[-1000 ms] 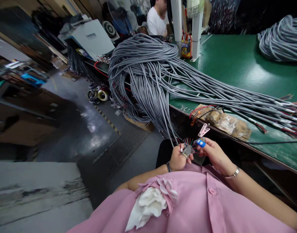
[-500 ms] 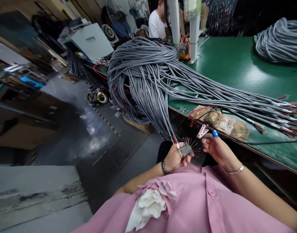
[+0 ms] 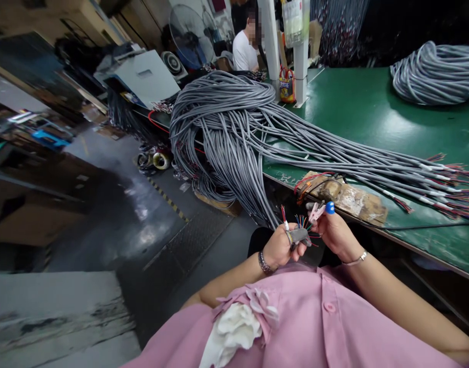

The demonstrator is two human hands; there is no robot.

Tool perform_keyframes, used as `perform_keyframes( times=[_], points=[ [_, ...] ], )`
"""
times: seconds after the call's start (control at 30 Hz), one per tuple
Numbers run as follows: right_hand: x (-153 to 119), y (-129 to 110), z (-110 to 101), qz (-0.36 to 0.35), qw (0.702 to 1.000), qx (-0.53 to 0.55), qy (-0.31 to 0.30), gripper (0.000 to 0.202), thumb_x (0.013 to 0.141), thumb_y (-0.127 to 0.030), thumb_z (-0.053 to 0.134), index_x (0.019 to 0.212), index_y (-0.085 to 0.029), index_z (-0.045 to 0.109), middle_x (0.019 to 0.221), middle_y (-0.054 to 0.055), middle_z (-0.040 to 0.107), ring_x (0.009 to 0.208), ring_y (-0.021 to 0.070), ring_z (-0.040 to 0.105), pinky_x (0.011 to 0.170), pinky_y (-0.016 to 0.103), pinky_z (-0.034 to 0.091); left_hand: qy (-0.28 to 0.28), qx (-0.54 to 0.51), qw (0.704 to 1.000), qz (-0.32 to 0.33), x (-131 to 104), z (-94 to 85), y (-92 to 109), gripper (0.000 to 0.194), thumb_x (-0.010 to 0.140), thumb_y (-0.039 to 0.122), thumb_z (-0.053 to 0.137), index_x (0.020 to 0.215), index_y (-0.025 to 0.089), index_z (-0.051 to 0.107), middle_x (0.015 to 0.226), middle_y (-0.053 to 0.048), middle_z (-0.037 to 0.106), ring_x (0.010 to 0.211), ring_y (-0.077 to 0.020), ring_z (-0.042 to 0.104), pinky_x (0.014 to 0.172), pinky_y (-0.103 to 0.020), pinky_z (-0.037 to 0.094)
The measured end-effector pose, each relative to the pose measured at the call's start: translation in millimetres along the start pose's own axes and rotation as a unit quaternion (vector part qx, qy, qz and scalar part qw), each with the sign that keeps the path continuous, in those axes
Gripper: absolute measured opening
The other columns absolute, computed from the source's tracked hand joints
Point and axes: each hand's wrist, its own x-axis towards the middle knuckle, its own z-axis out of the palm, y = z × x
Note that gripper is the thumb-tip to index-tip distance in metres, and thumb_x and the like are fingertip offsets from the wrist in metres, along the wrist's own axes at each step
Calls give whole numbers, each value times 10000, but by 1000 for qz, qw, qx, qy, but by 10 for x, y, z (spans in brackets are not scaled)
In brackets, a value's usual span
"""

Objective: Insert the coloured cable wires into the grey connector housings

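Note:
My left hand is closed around a fan of thin coloured wires, their tips sticking up past a grey covering at the thumb. Beside it rises a cable end with a white sleeve and red wires. My right hand, with a blue cover on one fingertip, pinches a pink clip just right of the coloured wires. Whether the clip touches the wires I cannot tell. A thick bundle of grey cables hangs over the table edge down to my left hand.
Cable ends with red wires lie along the green table. A taped wooden block sits at its near edge. A coil of grey cable lies at the far right. Another person sits beyond the white post.
My right hand has moved left with the pink clip, close to the coloured wires. The cable end with red wires now stands upright by my left hand. The view has shifted slightly.

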Motion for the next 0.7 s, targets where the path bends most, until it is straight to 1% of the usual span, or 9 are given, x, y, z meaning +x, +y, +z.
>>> perform_keyframes(
  times=[0.07,0.2,0.33,0.47,0.6,0.63,0.7],
  points=[
    [24,-20,23,22,999,43,3,443,786,-608,585,881,-192,704,695,19,611,550,110,489,503,234,421,1,2,1000,0,15,11,-8,347,699,439,672,652,103,602,442,-12,570,272,-71,425,283,-182,246],
    [42,-30,58,-4,996,86,30,360,776,-529,654,799,-174,705,694,12,614,574,96,489,523,211,426,0,14,1000,-6,44,27,-25,358,702,451,668,639,107,594,440,-9,562,272,-70,421,284,-182,233],
    [25,-26,78,-11,995,93,38,346,757,-515,682,764,-169,695,686,13,615,584,100,494,536,215,436,5,33,999,-14,61,25,-45,371,713,465,656,642,106,598,442,-8,562,276,-65,419,292,-183,234],
    [-7,-41,72,30,993,110,8,395,774,-570,630,814,-182,687,678,11,614,552,99,497,495,208,438,10,33,999,-9,27,11,-66,351,732,444,647,641,109,598,440,-8,564,274,-67,418,284,-181,229],
    [-40,-78,55,81,988,128,-39,497,782,-663,537,826,-188,675,740,33,639,572,110,533,504,216,472,18,30,999,8,-67,1,-98,348,757,435,640,629,117,584,453,-14,579,281,-71,430,284,-178,235],
    [-49,-88,56,89,987,127,-51,502,789,-664,525,838,-188,676,756,38,642,581,113,539,508,219,476,24,27,999,15,-92,5,-107,348,759,439,641,632,120,582,459,-14,584,285,-72,435,287,-178,243],
    [-66,-102,65,86,988,115,-63,443,805,-612,554,852,-189,675,762,33,639,588,111,539,513,219,477,41,18,999,32,-134,21,-120,344,763,446,640,654,124,584,473,-11,593,294,-74,443,296,-179,263]
  ],
)
